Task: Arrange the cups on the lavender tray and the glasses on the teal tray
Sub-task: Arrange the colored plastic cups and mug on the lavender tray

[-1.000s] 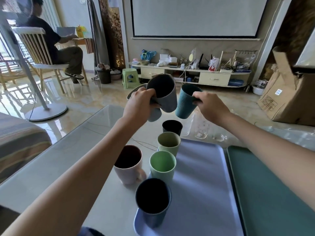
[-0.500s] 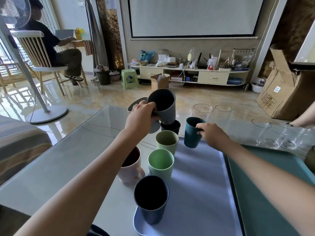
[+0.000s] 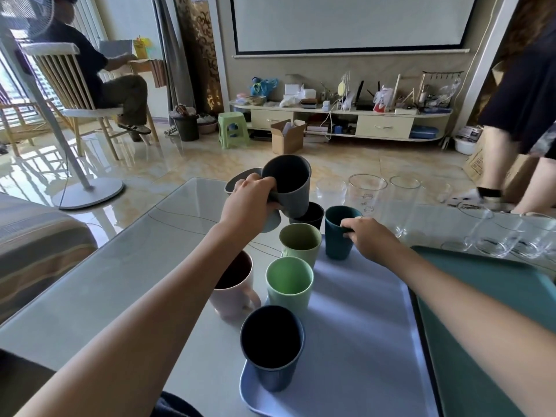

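Note:
My left hand [image 3: 251,197] holds a grey cup [image 3: 291,183] by its handle above the table, with a second greyish cup [image 3: 240,180] partly hidden behind it. My right hand [image 3: 371,240] grips a dark teal cup [image 3: 338,233] standing at the far end of the lavender tray [image 3: 361,326]. A black cup [image 3: 310,216], two green cups [image 3: 299,243] [image 3: 288,281] and a dark blue cup [image 3: 272,346] line the tray's left edge. A pink mug [image 3: 234,288] stands on the table left of the tray. The teal tray [image 3: 487,311] lies to the right. Clear glasses [image 3: 367,195] [image 3: 508,236] stand beyond both trays.
The glass-topped table [image 3: 120,266] has its left edge beside a striped sofa [image 3: 36,236]. Another person's hand [image 3: 469,198] and legs are at the table's far right. A seated person, a fan stand [image 3: 87,192] and a cardboard box [image 3: 287,136] are on the floor beyond.
My right hand has lowered the dark teal cup from the air down onto the far end of the lavender tray. My left hand has dropped a little with its grey cup. A person came in at right.

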The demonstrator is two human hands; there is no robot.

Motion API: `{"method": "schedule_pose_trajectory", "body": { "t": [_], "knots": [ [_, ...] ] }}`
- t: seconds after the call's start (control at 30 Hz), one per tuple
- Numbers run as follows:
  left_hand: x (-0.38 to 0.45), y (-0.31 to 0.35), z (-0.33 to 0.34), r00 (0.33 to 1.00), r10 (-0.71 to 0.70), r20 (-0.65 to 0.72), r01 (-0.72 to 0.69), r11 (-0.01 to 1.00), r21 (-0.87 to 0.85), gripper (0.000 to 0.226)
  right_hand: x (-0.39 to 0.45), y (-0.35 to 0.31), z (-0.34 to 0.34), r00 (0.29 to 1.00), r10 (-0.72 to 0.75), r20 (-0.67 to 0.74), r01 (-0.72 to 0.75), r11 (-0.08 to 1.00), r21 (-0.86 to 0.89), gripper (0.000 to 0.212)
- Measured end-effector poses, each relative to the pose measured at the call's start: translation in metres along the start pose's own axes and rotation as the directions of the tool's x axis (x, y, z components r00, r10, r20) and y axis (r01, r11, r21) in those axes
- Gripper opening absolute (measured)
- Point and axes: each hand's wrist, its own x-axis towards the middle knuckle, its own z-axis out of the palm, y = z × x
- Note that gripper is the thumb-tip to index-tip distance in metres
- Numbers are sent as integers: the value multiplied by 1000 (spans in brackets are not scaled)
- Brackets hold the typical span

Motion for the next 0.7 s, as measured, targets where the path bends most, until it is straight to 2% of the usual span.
{"method": "schedule_pose_trajectory", "body": {
  "t": [0.13, 0.3, 0.47, 0.53, 0.63, 0.7],
  "knots": [
    [0, 2, 0, 1000, 7, 6, -7, 1000, 2, 24, -1, -1, -1, 1000, -17, 11, 17, 1000, 7, 18],
    [0, 2, -1, 1000, -1, 14, 1, 1000, -3, 24, -6, -3, -5, 1000, 6, -7, -6, 1000, -22, 10],
    [1, 7, -3, 1000, 14, 3, -14, 1000, -13, 23, -11, -14, -24, 962, 0, -272, -16, 998, -56, 35],
    [1, 14, -5, 999, 38, -19, -38, 999, -14, 23, -9, -20, -32, 942, -17, -335, 42, 997, 68, 47],
    [-2, 28, -8, 993, 116, -33, -116, 993, -22, 21, -8, -34, -45, 938, -48, -342, 168, 929, 331, 68],
    [-5, 41, -9, 985, 169, -19, -170, 985, -23, 22, -12, -41, -50, 932, -59, -357, 208, 894, 397, 72]
  ]
}}
